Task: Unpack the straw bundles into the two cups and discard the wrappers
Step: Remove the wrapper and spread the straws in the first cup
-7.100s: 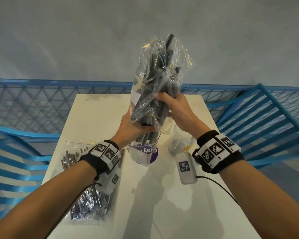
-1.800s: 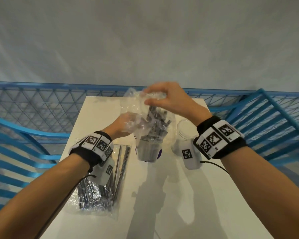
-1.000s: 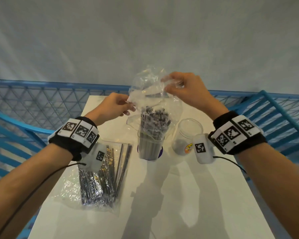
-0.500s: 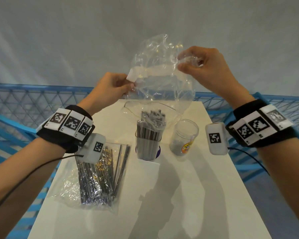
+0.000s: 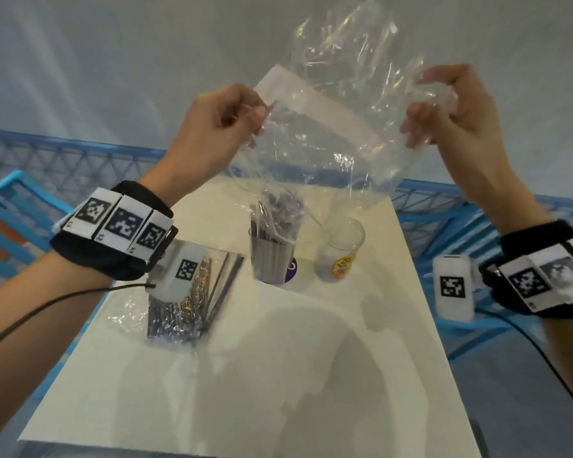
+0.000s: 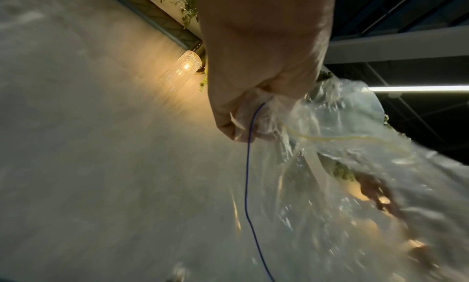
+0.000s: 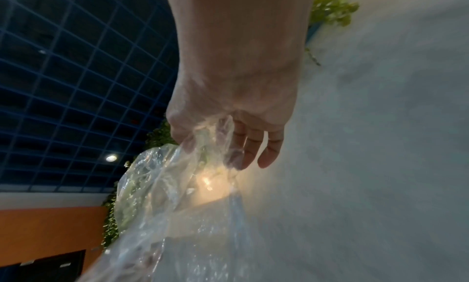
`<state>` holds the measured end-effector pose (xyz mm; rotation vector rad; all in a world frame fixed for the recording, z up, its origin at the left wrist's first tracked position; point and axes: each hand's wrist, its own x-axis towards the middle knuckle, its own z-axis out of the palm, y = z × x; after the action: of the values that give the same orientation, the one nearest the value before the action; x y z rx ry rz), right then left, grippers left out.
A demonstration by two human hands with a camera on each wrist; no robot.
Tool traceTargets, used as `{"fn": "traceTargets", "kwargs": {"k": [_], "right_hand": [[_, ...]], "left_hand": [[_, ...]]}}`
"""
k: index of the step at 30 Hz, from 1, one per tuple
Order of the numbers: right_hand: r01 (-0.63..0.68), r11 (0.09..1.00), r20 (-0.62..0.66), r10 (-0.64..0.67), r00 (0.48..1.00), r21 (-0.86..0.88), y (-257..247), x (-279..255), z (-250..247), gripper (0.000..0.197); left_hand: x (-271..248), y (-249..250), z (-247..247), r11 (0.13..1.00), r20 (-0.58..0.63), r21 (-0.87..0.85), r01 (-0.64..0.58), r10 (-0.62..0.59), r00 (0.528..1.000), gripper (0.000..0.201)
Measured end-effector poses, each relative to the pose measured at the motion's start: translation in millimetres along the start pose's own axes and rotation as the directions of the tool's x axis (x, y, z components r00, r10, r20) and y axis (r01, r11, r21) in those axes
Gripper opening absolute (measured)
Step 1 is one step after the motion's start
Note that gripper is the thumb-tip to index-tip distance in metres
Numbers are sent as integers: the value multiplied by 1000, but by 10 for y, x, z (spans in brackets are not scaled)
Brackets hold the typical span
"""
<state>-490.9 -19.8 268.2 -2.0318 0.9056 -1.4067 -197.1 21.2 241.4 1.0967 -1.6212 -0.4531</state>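
Both hands hold an empty clear plastic wrapper (image 5: 331,127) up in the air above the cups. My left hand (image 5: 225,120) pinches its left edge near a white strip; the same pinch shows close up in the left wrist view, hand (image 6: 253,113) on wrapper (image 6: 355,186). My right hand (image 5: 450,104) grips the crumpled right edge, seen also as hand (image 7: 228,137) on wrapper (image 7: 172,206). Below, a clear cup (image 5: 272,259) is packed with dark straws. An empty clear cup (image 5: 339,256) stands to its right. A second wrapped straw bundle (image 5: 186,302) lies flat on the left.
The white table (image 5: 278,375) is narrow, with blue metal railing (image 5: 47,153) behind and on both sides. A cable (image 5: 47,302) hangs from my left wristband. The wrapper's lower edge hangs just over the full cup's straws.
Both hands have lifted the emptied wrapper higher, clear of the straws that stay in the left cup. The hands have also spread apart, stretching the wrapper out.
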Motion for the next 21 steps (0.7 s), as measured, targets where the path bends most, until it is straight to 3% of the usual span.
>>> {"fn": "traceTargets", "kwargs": {"k": [3,6,9,12,14,16,18,21], "right_hand": [[-249,968,143,247,958,-3,236,-483,-89,6],[-416,888,409,460,788,-197,581,-1052,-28,12],[-539,801,458,593,662,-258,856,-1506,77,7],[-760,647,508,674,537,-55,1004,-1811,130,48],[-823,568,627,647,433,-19,1026,-1978,158,72],[-833,551,702,613,363,-51,1036,-2126,223,86],[-803,587,715,605,351,-103,1065,-2251,314,94],[-777,615,644,649,404,-132,1217,-2409,355,94]], "left_hand": [[-322,-24,111,993,147,106,59,-74,986,10],[-759,-221,237,924,319,352,152,-271,908,15],[-1209,-452,454,839,297,422,342,-485,823,15],[-1513,-574,769,770,241,161,617,-637,732,19],[-1629,-531,1035,699,269,-51,713,-678,684,14],[-1695,-470,1367,620,314,-194,760,-695,647,11],[-1729,-433,1750,581,341,-236,779,-701,627,14],[-1765,-452,2240,560,374,-163,812,-727,576,14]]}}
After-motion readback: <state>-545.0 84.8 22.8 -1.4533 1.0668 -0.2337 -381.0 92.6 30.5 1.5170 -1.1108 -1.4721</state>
